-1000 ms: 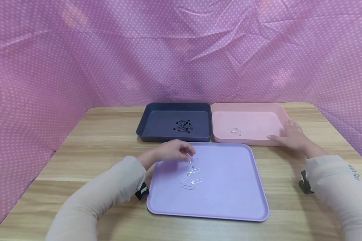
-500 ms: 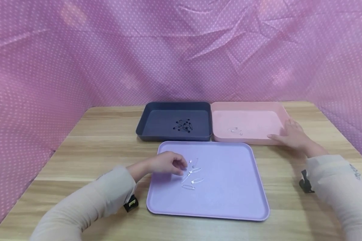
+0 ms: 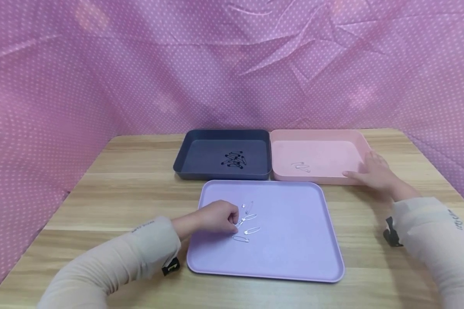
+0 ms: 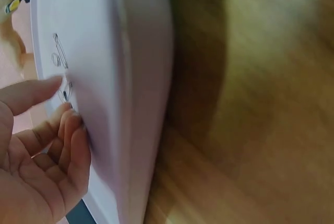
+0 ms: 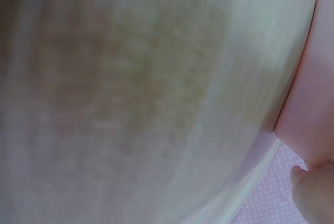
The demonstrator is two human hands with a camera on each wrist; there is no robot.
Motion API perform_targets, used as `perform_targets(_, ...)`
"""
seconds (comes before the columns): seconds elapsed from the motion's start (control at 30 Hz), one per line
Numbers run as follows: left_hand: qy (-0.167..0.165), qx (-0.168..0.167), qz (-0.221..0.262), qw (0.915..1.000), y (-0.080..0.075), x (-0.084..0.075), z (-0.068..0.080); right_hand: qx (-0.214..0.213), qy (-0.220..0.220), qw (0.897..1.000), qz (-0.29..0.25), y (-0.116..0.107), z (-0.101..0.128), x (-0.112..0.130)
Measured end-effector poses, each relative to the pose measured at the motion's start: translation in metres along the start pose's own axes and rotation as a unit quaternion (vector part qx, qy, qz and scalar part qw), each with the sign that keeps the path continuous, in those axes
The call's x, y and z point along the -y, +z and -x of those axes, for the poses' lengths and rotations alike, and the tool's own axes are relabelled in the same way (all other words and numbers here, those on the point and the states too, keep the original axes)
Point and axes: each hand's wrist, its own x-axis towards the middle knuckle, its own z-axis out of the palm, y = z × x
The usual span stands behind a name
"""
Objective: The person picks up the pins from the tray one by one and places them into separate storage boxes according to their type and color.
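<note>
On the near-left part of the lilac tray (image 3: 294,240), the left hand (image 3: 216,216) is curling its fingers (image 4: 70,130) down onto a small cluster of silver safety pins (image 3: 246,223). The fingertips are meeting the leftmost pin at its left end, so the rest of the cluster is lying just to the right of the fingers, each pin's long axis running roughly left to right with a slight tilt; whether that pin is already pinched I cannot tell, since the thumb is hiding the contact. The right hand (image 3: 373,174) is resting well apart, its fingers relaxed and straight against the near right corner of the pink tray (image 3: 332,141), where a few silver pins are lying. The left hand is plainly the nearer one. Black pins are sitting in the dark tray (image 3: 201,146) behind, on the wooden worktop (image 3: 131,189).
</note>
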Motion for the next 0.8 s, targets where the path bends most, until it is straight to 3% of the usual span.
perform_targets(0.37,-0.013,-0.015,-0.046,0.9987,0.0002,-0.0077,0.0026,0.0,-0.007,1.0,0.005,0.0004,-0.0001,-0.0008)
perform_targets(0.8,-0.047,-0.013,0.034,0.9982,-0.0028,0.0017,0.0006,0.008,0.005,1.0,-0.004,0.0009,0.0006,-0.0006)
